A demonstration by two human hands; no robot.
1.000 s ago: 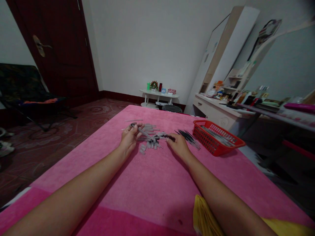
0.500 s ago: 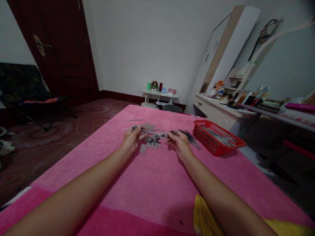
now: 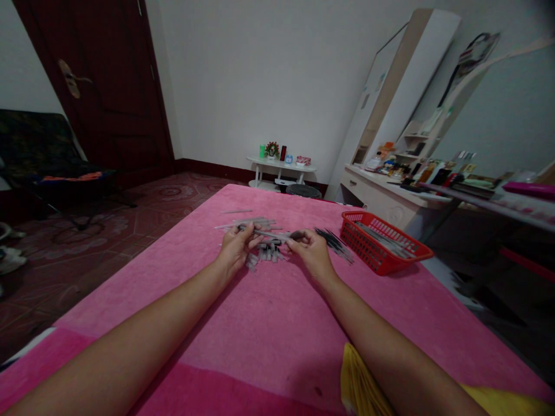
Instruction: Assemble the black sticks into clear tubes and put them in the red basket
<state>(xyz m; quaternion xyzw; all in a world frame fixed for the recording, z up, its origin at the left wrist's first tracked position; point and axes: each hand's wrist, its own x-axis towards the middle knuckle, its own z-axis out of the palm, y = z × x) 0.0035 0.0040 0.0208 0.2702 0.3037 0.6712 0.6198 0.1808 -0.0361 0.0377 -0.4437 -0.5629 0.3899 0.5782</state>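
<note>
A thin grey pen-like rod (image 3: 272,234) stretches between my two hands over the pink cloth. My left hand (image 3: 234,248) is closed on its left end, thumb against fingers. At the other end, the fingers of my right hand (image 3: 311,252) pinch the rod; their exact grip is partly hidden. Short grey cap-like pieces (image 3: 269,253) lie just below the rod. Behind my left hand are longer grey tubes (image 3: 261,221). A bundle of thin dark sticks (image 3: 335,244) rests to the right of my right hand.
A red plastic basket (image 3: 381,267) holding grey rods stands on the pink cloth (image 3: 269,323) at the right. One rod (image 3: 237,211) lies apart at the back. Yellow cloth (image 3: 362,384) is near my right forearm. A cluttered dressing table (image 3: 385,199) stands beyond.
My right hand has shifted slightly left, closer to my left hand, and its fingers have moved onto the rod. My left hand stays nearly in place.
</note>
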